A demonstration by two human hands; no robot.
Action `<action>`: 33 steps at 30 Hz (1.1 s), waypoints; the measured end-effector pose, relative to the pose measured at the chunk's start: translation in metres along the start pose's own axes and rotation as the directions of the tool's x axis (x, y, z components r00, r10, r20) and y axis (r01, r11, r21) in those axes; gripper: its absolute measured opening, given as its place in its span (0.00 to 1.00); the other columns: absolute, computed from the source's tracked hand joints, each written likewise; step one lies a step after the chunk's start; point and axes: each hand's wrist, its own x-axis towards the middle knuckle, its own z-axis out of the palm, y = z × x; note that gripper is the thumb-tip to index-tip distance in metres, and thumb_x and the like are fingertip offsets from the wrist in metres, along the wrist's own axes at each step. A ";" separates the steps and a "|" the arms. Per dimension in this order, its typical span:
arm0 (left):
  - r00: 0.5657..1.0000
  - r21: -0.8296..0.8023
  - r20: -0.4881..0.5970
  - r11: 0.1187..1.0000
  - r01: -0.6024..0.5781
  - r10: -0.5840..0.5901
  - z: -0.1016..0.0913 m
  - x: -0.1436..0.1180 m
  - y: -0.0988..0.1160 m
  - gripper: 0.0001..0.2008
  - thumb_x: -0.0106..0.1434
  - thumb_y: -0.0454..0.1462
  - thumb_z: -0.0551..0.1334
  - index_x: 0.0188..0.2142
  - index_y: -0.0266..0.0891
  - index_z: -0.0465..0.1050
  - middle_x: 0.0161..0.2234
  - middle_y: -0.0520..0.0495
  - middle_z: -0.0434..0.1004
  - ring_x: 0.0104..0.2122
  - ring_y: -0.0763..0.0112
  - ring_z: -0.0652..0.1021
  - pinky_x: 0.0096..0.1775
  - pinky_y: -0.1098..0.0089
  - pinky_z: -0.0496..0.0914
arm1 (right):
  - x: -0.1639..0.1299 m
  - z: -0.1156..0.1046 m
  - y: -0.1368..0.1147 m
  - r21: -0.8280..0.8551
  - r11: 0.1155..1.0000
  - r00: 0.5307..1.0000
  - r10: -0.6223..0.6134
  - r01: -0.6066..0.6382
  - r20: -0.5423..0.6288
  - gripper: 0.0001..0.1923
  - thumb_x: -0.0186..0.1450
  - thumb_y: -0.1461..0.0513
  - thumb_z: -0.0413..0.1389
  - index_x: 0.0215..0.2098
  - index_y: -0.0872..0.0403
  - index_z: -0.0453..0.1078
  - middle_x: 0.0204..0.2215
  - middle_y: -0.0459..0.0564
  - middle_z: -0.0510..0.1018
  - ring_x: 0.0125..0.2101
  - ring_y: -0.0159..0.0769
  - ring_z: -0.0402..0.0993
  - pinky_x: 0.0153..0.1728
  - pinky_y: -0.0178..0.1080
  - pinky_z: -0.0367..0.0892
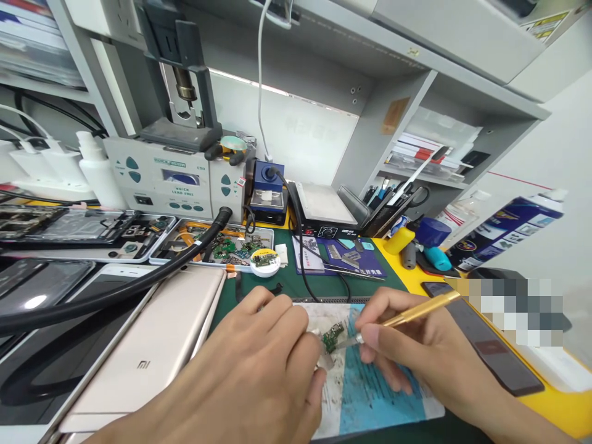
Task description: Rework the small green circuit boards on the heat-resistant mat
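Note:
My right hand (407, 345) is closed round a precision knife (419, 310) with a gold handle and a silver collar. Its thin blade points left and meets the edge of a small green circuit board (332, 338). On the board's other side my left hand (259, 364) is closed, its fingertips pinching at the board's left edge. A silvery metal piece (326, 360) shows just below those fingertips; what it belongs to is partly hidden. Beneath both hands lies a stained blue and white work mat (370, 407).
A hot-air station (180, 179) stands at the back left, its black hose (194, 253) crossing over phones (152, 351) and a tray of boards (161, 250). A heating plate (324, 206), a round tin (264, 262) and tweezers (356, 271) lie behind. Another phone (485, 339) is at right.

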 end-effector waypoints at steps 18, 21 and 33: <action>0.993 -0.155 -0.021 0.981 0.115 -0.119 -0.005 0.002 0.002 0.05 0.65 0.38 0.63 0.37 0.39 0.76 0.34 0.46 0.72 0.37 0.59 0.71 0.38 0.58 0.67 | 0.006 -0.004 0.003 0.071 0.997 0.994 -0.010 0.002 0.108 0.17 0.63 0.51 0.66 0.35 0.56 0.71 0.20 0.45 0.79 0.11 0.23 0.66 0.12 0.25 0.60; 0.987 -0.256 -0.096 0.961 0.102 -0.130 0.002 0.003 0.005 0.03 0.64 0.35 0.63 0.37 0.40 0.76 0.34 0.47 0.73 0.36 0.62 0.71 0.37 0.62 0.66 | 0.005 -0.003 0.003 0.090 0.996 0.993 -0.022 0.012 0.117 0.17 0.64 0.52 0.66 0.35 0.56 0.71 0.21 0.44 0.79 0.12 0.23 0.67 0.12 0.24 0.61; 0.972 -0.413 -0.194 0.910 0.039 -0.130 0.003 0.009 0.006 0.10 0.67 0.29 0.58 0.30 0.39 0.74 0.27 0.50 0.71 0.31 0.68 0.69 0.33 0.65 0.61 | 0.007 -0.007 0.007 0.238 0.969 0.982 -0.107 0.069 0.153 0.15 0.65 0.54 0.66 0.32 0.57 0.71 0.23 0.48 0.82 0.15 0.27 0.74 0.14 0.24 0.66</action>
